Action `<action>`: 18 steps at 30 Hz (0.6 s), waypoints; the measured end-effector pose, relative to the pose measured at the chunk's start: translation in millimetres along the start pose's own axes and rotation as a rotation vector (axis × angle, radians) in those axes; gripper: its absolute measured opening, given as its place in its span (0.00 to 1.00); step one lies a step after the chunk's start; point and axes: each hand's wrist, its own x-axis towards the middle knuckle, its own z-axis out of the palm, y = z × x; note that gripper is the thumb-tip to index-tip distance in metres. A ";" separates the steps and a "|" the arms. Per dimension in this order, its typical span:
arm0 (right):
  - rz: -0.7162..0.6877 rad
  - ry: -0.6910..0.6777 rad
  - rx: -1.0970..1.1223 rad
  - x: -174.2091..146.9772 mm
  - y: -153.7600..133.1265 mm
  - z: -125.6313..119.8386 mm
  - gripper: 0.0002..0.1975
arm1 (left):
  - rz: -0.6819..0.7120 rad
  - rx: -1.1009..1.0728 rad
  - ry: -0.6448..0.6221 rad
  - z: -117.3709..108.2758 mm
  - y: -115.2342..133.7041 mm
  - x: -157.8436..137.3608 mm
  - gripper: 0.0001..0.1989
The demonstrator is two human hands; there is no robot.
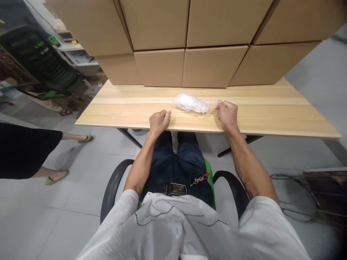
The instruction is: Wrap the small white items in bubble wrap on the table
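A white bundle (191, 103), which looks like something wrapped in thin, crumpled plastic, lies on the wooden table between my two hands. What is inside the wrapping cannot be made out. My left hand (159, 122) rests as a loose fist at the table's front edge, to the left of the bundle and apart from it. To the bundle's right, my right hand (227, 112) is also curled closed on the tabletop, its thumb and forefinger towards the bundle without touching it. Neither hand shows anything in it.
Stacked cardboard boxes (159, 68) line the back of the table (271, 112). I sit in a chair with black armrests (115, 187). At left a person in a black garment (27, 150) stands near another chair (40, 57). Cables (292, 196) lie at right.
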 end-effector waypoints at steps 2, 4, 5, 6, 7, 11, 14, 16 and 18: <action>0.060 0.060 0.078 2.4 1.0 0.6 0.29 | 0.025 0.143 -0.036 2.6 3.4 -2.4 0.29; 0.105 0.075 0.146 3.4 3.1 1.0 0.27 | 0.034 0.207 -0.061 3.1 4.8 -3.1 0.28; 0.116 0.073 0.167 3.2 4.2 1.2 0.27 | 0.034 0.217 -0.067 2.5 5.0 -3.2 0.28; 0.119 0.072 0.176 2.5 5.4 1.4 0.26 | 0.033 0.216 -0.070 1.5 5.1 -3.2 0.29; 0.115 0.072 0.174 1.5 6.5 1.6 0.26 | 0.030 0.210 -0.069 0.4 5.1 -3.2 0.30; 0.092 0.087 0.160 -2.3 9.4 1.1 0.26 | 0.022 0.144 -0.053 -3.8 5.5 -3.8 0.33; 0.087 0.125 0.182 -0.3 11.3 0.4 0.22 | 0.011 0.083 -0.042 -4.9 5.6 -3.5 0.34; 0.074 0.161 0.181 3.9 13.5 1.2 0.18 | 0.009 0.067 -0.038 -5.0 5.2 -2.9 0.35; 0.049 0.185 0.162 9.2 16.1 3.6 0.16 | 0.011 0.067 -0.039 -5.0 5.0 -2.7 0.34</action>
